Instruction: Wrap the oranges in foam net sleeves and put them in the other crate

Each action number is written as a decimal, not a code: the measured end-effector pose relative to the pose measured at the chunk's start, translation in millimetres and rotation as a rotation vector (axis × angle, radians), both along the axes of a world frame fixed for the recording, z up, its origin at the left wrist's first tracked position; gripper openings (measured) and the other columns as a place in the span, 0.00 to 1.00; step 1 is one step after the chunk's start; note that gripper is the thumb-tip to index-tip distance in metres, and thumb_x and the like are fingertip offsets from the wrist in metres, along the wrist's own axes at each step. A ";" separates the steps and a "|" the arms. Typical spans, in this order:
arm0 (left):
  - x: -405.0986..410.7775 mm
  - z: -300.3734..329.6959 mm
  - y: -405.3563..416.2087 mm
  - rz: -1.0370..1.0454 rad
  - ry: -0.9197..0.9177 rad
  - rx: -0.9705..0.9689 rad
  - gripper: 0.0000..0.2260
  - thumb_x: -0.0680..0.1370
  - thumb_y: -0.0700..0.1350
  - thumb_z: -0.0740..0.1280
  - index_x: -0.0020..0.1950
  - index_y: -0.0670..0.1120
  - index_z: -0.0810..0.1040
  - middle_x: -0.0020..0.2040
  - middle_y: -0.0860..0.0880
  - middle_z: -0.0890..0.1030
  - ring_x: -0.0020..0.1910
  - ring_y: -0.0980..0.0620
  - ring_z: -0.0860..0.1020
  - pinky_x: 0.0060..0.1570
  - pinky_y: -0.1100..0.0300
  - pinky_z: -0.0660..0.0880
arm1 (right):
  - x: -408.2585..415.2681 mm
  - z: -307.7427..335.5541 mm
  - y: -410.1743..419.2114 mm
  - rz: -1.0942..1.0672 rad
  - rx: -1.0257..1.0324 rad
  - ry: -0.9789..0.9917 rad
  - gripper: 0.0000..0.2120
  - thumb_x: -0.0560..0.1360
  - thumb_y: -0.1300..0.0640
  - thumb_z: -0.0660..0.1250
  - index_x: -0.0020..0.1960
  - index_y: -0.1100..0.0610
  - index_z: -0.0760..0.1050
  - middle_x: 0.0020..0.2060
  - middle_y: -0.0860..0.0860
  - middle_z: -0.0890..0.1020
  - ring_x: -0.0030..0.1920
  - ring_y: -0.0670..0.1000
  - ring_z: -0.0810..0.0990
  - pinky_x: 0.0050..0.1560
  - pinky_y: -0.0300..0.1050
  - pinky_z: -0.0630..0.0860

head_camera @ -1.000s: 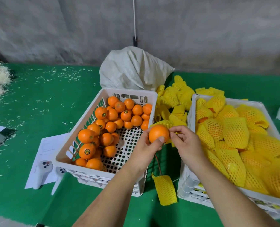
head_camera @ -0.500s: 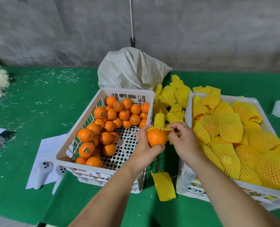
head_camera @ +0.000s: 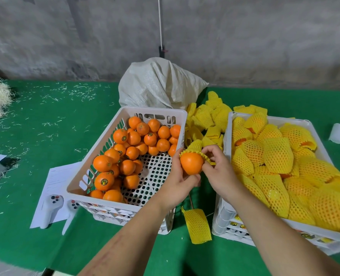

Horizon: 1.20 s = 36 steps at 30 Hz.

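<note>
The orange (head_camera: 191, 163) sits between the two hands, above the gap between the crates, w/ a yellow foam net sleeve (head_camera: 197, 146) now capping its far end; the frilled mouth of the sleeve rings the fruit's upper part, most of the skin facing the camera is bare. A sec ago the orange was naked in the fingers w/ the sleeve only behind it; half a sec ago the mouth was just reaching the top; now it's hooked over, so the wrap has started but is prob. under a third done. Left hand (head_camera: 178, 182) cups the orange from below and from the left, thumb along the fruit's left side, fingers curled under it. Right hand (head_camera: 218, 170) pinches the sleeve's edge on the right side of the orange, thumb and forefinger pressed together on the foam, other fingers loosely curled. Next, I'd judge, is dragging the mouth down toward the left palm, then dropping the fruit right. Just left of the left hand: the source crate (head_camera: 105, 145), still roughly half full of bare oranges (head_camera: 125, 148). Just right of the right hand: the other crate (head_camera: 227, 124), heaped w/ wrapped ones (head_camera: 277, 156). Beyond the hands, a pile of spare sleeves (head_camera: 207, 118); nearer the body, below the hands, one loose sleeve (head_camera: 198, 226) on the green cloth (head_camera: 45, 108).
</note>
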State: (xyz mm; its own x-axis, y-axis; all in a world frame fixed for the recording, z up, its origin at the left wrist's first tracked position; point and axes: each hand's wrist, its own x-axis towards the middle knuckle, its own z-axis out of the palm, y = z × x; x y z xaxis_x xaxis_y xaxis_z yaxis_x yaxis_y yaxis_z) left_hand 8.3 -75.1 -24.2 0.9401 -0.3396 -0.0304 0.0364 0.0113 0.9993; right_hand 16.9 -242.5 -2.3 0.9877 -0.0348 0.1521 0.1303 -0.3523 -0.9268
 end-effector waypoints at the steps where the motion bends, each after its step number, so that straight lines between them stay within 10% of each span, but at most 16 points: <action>1: 0.3 -2.0 0.7 0.016 -0.004 0.000 0.37 0.79 0.46 0.72 0.79 0.68 0.55 0.55 0.45 0.82 0.47 0.47 0.84 0.51 0.52 0.82 | 1.3 -0.6 -0.7 -0.033 0.022 -0.015 0.13 0.80 0.62 0.64 0.53 0.43 0.73 0.47 0.37 0.77 0.49 0.38 0.76 0.45 0.40 0.71; 6: -2.0 -1.3 -2.8 0.130 -0.045 0.042 0.31 0.75 0.57 0.79 0.73 0.64 0.67 0.57 0.59 0.81 0.40 0.43 0.83 0.38 0.50 0.81 | 4.1 -2.8 -2.5 -0.165 0.118 -0.044 0.11 0.83 0.58 0.63 0.49 0.42 0.74 0.45 0.43 0.79 0.43 0.40 0.77 0.42 0.42 0.71; 12: -5.9 3.7 -0.6 0.208 -0.104 -0.016 0.27 0.76 0.57 0.77 0.72 0.62 0.70 0.66 0.59 0.79 0.65 0.54 0.80 0.64 0.52 0.80 | 8.1 -4.2 -2.5 -0.104 -0.080 0.035 0.23 0.77 0.67 0.68 0.65 0.44 0.75 0.51 0.45 0.73 0.49 0.41 0.74 0.45 0.37 0.70; 18: -11.3 7.7 1.6 0.285 -0.056 -0.086 0.29 0.77 0.60 0.74 0.74 0.58 0.68 0.64 0.46 0.80 0.44 0.57 0.83 0.41 0.65 0.78 | 9.0 -1.1 1.7 -0.115 -0.170 0.052 0.11 0.83 0.59 0.63 0.62 0.52 0.79 0.54 0.50 0.76 0.53 0.51 0.77 0.51 0.45 0.74; 21: -12.6 5.6 -1.6 0.320 -0.183 0.001 0.25 0.80 0.55 0.74 0.73 0.57 0.67 0.65 0.50 0.78 0.52 0.58 0.83 0.48 0.64 0.79 | 6.3 -1.2 0.3 -0.103 -0.069 0.084 0.10 0.84 0.58 0.59 0.61 0.48 0.76 0.47 0.48 0.78 0.43 0.47 0.75 0.43 0.42 0.71; 27: -18.9 1.8 -5.2 0.492 -0.342 0.403 0.35 0.73 0.75 0.67 0.72 0.56 0.67 0.60 0.60 0.68 0.64 0.72 0.57 0.55 0.81 0.63 | -0.8 1.4 -0.2 -0.027 -0.035 0.065 0.12 0.81 0.64 0.59 0.48 0.47 0.71 0.33 0.48 0.72 0.28 0.43 0.66 0.29 0.37 0.65; 32: -14.7 0.4 -4.0 0.423 -0.297 0.241 0.28 0.76 0.57 0.78 0.70 0.55 0.67 0.63 0.59 0.76 0.60 0.60 0.79 0.55 0.64 0.77 | -5.3 8.2 1.4 -0.033 0.112 0.111 0.10 0.76 0.53 0.61 0.46 0.37 0.72 0.33 0.43 0.73 0.36 0.47 0.73 0.37 0.47 0.70; 36: -15.4 0.3 -3.3 0.433 -0.325 0.202 0.27 0.75 0.53 0.80 0.66 0.63 0.66 0.59 0.66 0.76 0.55 0.58 0.82 0.49 0.66 0.79 | -4.6 3.3 1.6 0.016 0.067 0.034 0.06 0.78 0.42 0.67 0.51 0.40 0.72 0.40 0.40 0.78 0.41 0.40 0.77 0.38 0.36 0.74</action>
State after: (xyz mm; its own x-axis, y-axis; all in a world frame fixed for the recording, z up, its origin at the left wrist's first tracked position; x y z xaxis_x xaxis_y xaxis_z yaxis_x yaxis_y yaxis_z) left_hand -7.2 -78.5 -24.0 0.9640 0.0611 0.2589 -0.2382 -0.2349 0.9424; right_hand 12.4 -240.9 0.9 0.9929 -0.0278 0.1160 0.1032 -0.2878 -0.9521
